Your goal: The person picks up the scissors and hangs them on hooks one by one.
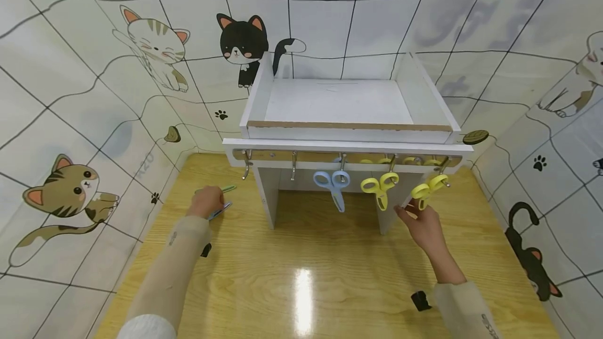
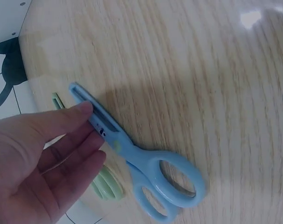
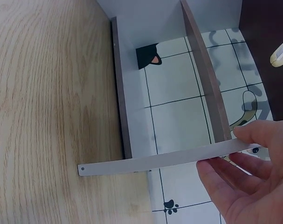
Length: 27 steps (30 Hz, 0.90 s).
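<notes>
My left hand [image 1: 207, 202] is low at the left of the table, its thumb and fingers pinching the blade end of blue scissors [image 2: 132, 151]. The scissors' handles point away from the hand, close over the wood. Green scissors [image 2: 106, 184] lie partly hidden behind that hand. At the right, my right hand [image 1: 424, 224] holds the edge of the white side panel [image 3: 169, 158] of a small stand, thumb on one side and fingers on the other. Yellow scissors [image 1: 426, 191] hang from a hook just above this hand.
The white stand [image 1: 348, 135] has an open tray on top and a row of metal hooks in front. Other yellow scissors [image 1: 380, 188] and light blue scissors [image 1: 333, 184] hang there. Black pieces [image 1: 421, 301] lie on the wooden table [image 1: 264, 276]. Cat-patterned walls enclose it.
</notes>
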Motion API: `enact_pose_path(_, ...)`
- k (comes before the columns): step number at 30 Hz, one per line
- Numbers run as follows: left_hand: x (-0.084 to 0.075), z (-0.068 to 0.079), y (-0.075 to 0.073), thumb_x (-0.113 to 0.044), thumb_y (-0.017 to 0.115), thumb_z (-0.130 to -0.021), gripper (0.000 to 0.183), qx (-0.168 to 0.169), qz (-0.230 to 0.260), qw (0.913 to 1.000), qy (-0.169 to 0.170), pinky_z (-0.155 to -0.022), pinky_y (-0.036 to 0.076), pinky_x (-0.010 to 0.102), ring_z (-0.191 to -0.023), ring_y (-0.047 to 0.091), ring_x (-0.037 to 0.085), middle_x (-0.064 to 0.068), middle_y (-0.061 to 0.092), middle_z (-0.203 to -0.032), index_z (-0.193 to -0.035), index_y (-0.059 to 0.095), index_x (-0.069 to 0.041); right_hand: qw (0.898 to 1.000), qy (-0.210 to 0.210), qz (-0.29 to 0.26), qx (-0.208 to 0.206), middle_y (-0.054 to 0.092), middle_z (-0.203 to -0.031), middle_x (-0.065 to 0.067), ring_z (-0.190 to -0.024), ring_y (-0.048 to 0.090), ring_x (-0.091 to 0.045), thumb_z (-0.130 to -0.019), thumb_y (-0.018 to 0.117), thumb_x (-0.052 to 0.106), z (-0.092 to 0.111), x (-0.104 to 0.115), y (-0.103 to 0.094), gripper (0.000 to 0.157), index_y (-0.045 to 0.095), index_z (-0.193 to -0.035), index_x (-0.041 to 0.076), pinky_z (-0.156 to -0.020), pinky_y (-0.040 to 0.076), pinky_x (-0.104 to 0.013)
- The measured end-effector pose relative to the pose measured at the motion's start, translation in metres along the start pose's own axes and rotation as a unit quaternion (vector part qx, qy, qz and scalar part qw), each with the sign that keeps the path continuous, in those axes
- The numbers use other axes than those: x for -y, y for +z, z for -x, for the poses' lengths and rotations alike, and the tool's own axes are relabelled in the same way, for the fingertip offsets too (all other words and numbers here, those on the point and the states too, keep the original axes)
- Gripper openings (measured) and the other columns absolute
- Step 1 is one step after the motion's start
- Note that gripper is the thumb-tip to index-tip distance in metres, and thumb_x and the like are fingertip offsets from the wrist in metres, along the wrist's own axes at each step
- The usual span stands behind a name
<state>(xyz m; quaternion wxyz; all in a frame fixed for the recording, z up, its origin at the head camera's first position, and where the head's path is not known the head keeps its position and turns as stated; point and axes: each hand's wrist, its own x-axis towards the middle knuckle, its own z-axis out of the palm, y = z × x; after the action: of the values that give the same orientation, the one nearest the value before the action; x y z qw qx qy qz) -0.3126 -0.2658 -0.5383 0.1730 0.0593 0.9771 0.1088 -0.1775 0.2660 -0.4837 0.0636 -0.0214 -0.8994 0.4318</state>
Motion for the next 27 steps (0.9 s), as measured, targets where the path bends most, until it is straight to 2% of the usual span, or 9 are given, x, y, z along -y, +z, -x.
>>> enact_pose_path(5,0.008,0.001,0.002,-0.009,0.071,-0.089,0.017,0.018,0.046,0.9988,0.004,-0.081,0.057,0.046,-0.095,0.067,0.031,0.018,0.072,-0.108,-0.104,0.073,0.0,1.0,-0.003,-0.002,0.002,0.059,-0.129,-0.032,-0.121,0.058,-0.051,-0.102,0.055,0.02,-0.001,0.0,0.0,0.037,0.057,-0.127,-0.007,-0.093,0.054,-0.059)
enact_pose_path(8,0.013,0.002,0.0,-0.008,0.069,-0.09,0.019,0.033,0.084,0.9958,0.011,-0.082,0.057,0.045,-0.096,0.066,0.031,0.02,0.071,-0.11,-0.106,0.072,0.002,1.0,-0.007,0.0,0.0,0.059,-0.129,-0.032,-0.121,0.058,-0.052,-0.102,0.056,0.019,-0.001,-0.001,0.0,0.036,0.058,-0.126,-0.007,-0.093,0.054,-0.061)
enact_pose_path(11,0.018,0.004,-0.003,-0.009,0.066,-0.092,0.022,0.047,0.135,0.9895,0.017,-0.078,0.059,0.04,-0.091,0.066,0.027,0.02,0.07,-0.11,-0.11,0.07,0.004,1.0,-0.008,0.007,-0.007,0.061,-0.128,-0.031,-0.119,0.06,-0.05,-0.101,0.057,0.018,-0.001,-0.001,0.001,0.035,0.058,-0.126,-0.006,-0.091,0.055,-0.059)
enact_pose_path(14,0.024,0.006,-0.006,-0.009,0.064,-0.094,0.024,0.056,0.198,0.9785,0.019,-0.074,0.06,0.033,-0.085,0.066,0.021,0.021,0.069,-0.109,-0.113,0.067,0.007,1.0,-0.01,0.007,-0.009,0.061,-0.127,-0.03,-0.119,0.06,-0.05,-0.101,0.057,0.018,-0.001,-0.002,0.001,0.035,0.058,-0.126,-0.006,-0.09,0.055,-0.059)
enact_pose_path(16,0.027,0.008,-0.009,-0.009,0.063,-0.095,0.027,0.057,0.234,0.9702,0.03,-0.074,0.06,0.031,-0.082,0.067,0.017,0.02,0.069,-0.106,-0.115,0.065,0.009,1.0,-0.012,0.003,-0.006,0.06,-0.128,-0.031,-0.119,0.06,-0.051,-0.101,0.057,0.017,-0.001,-0.002,0.001,0.035,0.057,-0.126,-0.006,-0.091,0.055,-0.059)
enact_pose_path(20,0.028,0.014,-0.014,-0.009,0.06,-0.097,0.029,0.059,0.319,0.945,0.043,-0.076,0.061,0.031,-0.079,0.067,0.012,0.017,0.07,-0.099,-0.117,0.06,0.012,1.0,-0.013,0.002,-0.007,0.06,-0.127,-0.031,-0.119,0.059,-0.052,-0.101,0.057,0.017,-0.001,-0.001,0.0,0.035,0.058,-0.126,-0.007,-0.091,0.055,-0.059)
enact_pose_path(23,0.025,0.021,-0.017,-0.011,0.059,-0.099,0.031,0.053,0.385,0.921,0.028,-0.082,0.061,0.032,-0.081,0.066,0.006,0.007,0.068,-0.1,-0.122,0.057,0.01,1.0,-0.012,0.0,-0.006,0.06,-0.127,-0.031,-0.119,0.059,-0.052,-0.101,0.057,0.017,0.0,0.0,-0.001,0.034,0.058,-0.126,-0.006,-0.092,0.055,-0.059)
enact_pose_path(27,0.022,0.035,-0.023,-0.012,0.056,-0.101,0.035,0.036,0.453,0.8903,0.027,-0.087,0.06,0.03,-0.086,0.066,0.001,-0.005,0.066,-0.098,-0.128,0.051,0.009,1.0,-0.012,-0.002,-0.005,0.06,-0.128,-0.031,-0.119,0.059,-0.051,-0.101,0.057,0.017,0.0,0.0,-0.001,0.035,0.057,-0.128,-0.006,-0.092,0.055,-0.059)
